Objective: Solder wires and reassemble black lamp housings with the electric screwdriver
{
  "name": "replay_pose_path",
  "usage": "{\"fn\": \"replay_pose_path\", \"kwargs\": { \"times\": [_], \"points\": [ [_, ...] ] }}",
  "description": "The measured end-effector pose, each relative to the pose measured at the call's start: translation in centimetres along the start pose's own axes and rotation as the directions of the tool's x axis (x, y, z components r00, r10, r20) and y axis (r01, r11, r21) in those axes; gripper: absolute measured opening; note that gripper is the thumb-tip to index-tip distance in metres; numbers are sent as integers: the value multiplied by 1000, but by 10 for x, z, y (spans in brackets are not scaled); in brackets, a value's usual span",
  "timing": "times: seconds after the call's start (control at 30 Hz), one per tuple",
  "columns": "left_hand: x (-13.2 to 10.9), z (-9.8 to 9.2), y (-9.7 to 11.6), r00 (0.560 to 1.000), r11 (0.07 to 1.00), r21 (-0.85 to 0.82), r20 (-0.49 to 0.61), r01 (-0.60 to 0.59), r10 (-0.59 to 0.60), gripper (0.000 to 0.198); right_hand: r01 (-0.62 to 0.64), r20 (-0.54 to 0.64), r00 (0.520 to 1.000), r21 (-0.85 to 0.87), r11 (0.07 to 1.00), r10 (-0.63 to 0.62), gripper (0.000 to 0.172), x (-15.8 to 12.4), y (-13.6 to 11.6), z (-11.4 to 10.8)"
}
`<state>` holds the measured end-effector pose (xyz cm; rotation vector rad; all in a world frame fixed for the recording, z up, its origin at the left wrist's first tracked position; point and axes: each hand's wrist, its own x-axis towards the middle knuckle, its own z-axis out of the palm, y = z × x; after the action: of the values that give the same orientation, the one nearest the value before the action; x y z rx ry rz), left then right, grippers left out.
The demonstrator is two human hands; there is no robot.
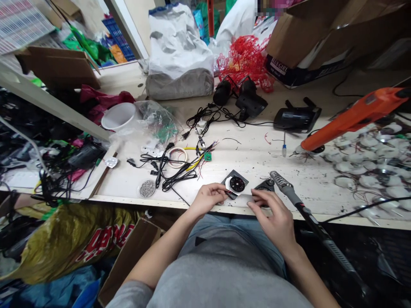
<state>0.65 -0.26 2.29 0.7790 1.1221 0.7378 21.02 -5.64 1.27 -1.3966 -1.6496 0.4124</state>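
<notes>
My left hand (210, 199) is closed in a pinch at the edge of a white piece with a round black perforated disc (236, 184). What sits between its fingertips is small and dark, and I cannot make it out. The disc lies over a dark grey square plate (233, 173) near the table's front edge. Between both hands is a pale, blurred flat piece (243, 200). The thumb and forefinger of my right hand (275, 214) curl round its right end. Just beyond those fingers lies a black triangular part (267, 184), partly covered by the hand.
A soldering iron or hot-air-like grey-black tool (290, 192) leans over the front edge at right. An orange electric screwdriver (356, 117) hangs above several white round parts (359, 171). Leftward lie tangled black cables (173, 177), a screw dish (147, 188) and a green circuit board (208, 156).
</notes>
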Motion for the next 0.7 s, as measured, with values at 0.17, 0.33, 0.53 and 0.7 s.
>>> {"fn": "replay_pose_path", "kwargs": {
  "times": [0.17,0.33,0.53,0.7],
  "points": [
    [0,0,0,1000,1000,6,-1,2,-2,28,-239,-152,958,46,970,244,22,-26,5,-18],
    [-1,0,-2,1000,1000,11,-5,-14,14,28,-390,-447,782,190,901,433,50,-24,4,-24],
    [-1,-2,-5,1000,999,33,3,-31,31,31,-127,-379,924,-191,973,46,46,0,-7,-36],
    [1,1,-10,999,999,19,-19,-46,47,33,102,-253,949,-314,944,-187,27,9,-8,-43]
  ]
}}
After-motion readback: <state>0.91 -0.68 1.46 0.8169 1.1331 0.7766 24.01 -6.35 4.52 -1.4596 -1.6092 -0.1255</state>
